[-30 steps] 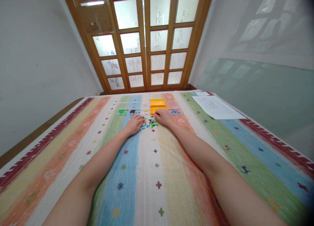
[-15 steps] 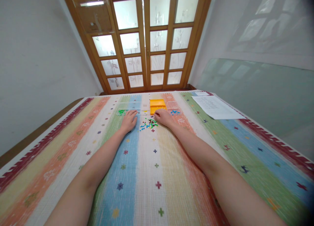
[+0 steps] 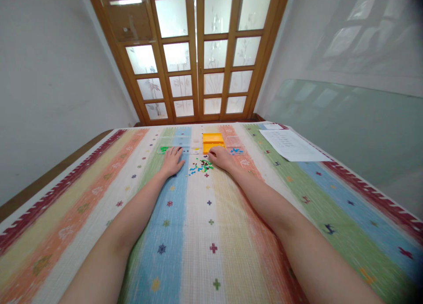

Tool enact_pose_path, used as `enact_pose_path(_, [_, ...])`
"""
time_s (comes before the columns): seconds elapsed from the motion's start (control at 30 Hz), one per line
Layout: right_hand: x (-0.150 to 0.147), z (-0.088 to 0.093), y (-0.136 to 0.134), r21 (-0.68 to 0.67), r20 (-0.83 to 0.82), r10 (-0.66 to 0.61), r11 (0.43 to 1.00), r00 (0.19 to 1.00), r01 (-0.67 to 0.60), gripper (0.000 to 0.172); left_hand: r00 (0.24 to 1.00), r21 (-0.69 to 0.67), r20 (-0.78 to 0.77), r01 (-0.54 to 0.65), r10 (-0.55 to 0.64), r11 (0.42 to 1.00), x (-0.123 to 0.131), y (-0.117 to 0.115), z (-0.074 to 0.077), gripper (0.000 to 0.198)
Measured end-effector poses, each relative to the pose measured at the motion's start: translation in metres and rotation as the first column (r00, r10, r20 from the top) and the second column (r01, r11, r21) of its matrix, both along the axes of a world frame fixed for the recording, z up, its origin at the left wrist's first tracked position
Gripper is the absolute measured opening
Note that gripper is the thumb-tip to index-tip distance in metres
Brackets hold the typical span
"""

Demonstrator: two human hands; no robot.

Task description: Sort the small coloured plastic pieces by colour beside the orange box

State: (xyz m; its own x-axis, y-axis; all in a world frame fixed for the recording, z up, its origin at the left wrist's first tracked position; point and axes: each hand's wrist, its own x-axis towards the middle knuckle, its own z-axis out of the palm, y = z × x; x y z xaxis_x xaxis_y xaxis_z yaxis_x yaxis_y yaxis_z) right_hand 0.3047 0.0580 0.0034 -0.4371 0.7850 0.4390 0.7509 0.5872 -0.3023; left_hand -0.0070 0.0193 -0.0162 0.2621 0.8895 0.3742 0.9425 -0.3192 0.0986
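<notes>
A heap of small coloured beads (image 3: 201,165) lies on the striped cloth (image 3: 211,216) far out in front of me. My left hand (image 3: 172,161) rests palm down left of the heap, fingers stretched toward a clear tray holding green beads (image 3: 164,149). My right hand (image 3: 220,157) lies at the heap's right edge, fingers curled, touching the front of an orange tray (image 3: 212,141); anything pinched in it is too small to see. A clear tray with blue beads (image 3: 235,150) sits just right of that hand.
More clear trays (image 3: 185,142) line up behind the heap. A printed paper sheet (image 3: 291,144) lies at the far right. A wooden glazed door (image 3: 198,53) stands beyond the table. A glass pane (image 3: 346,123) leans on the right wall.
My left hand has left the bead heap and slid up and left toward the green-bead tray, opening flat. My right hand has stayed put.
</notes>
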Motion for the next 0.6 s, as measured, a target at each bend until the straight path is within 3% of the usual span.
enact_pose_path(0.33, [-0.001, 0.007, -0.007, 0.029, 0.079, 0.038, 0.999, 0.996, -0.041, 0.021, 0.991, 0.04, 0.047, 0.121, -0.123, 0.992, 0.006, -0.006, 0.008, 0.049])
enact_pose_path(0.6, [-0.012, 0.014, -0.017, 0.073, 0.168, 0.216, 0.97, 0.962, -0.231, 0.024, 0.984, 0.043, 0.069, 0.164, -0.167, 0.985, 0.007, -0.008, 0.009, 0.042])
